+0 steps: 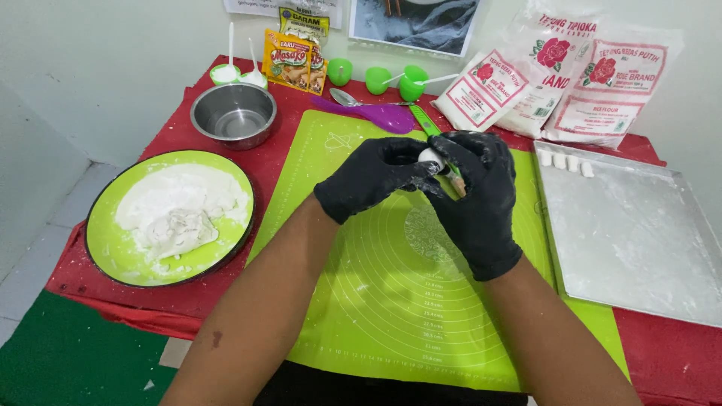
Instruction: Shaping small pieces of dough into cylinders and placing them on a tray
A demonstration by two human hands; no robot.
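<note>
Pinching a small white dough piece (432,156) between both gloved hands, above the green mat (391,301). The left hand (376,177) cups it and the fingers of the right hand (475,199) close around it from the other side. It looks soft, light and a little sticky, so a gentle hold at the sides seems best; hard pressure would likely deform it. A floured tray (632,240) lies at the right, a plate of flour (113,248) at the left of the worktop.

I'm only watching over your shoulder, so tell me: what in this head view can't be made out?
- White dough piece: mostly wrapped by the left hand and right hand; shape unclear.
- Green-handled tool: far end hidden under the hands.
- Metal tray: cut off by the right edge.
- Small white pieces on the tray: too small to tell detail.
- Steel bowl: contents unclear from glare.
</note>
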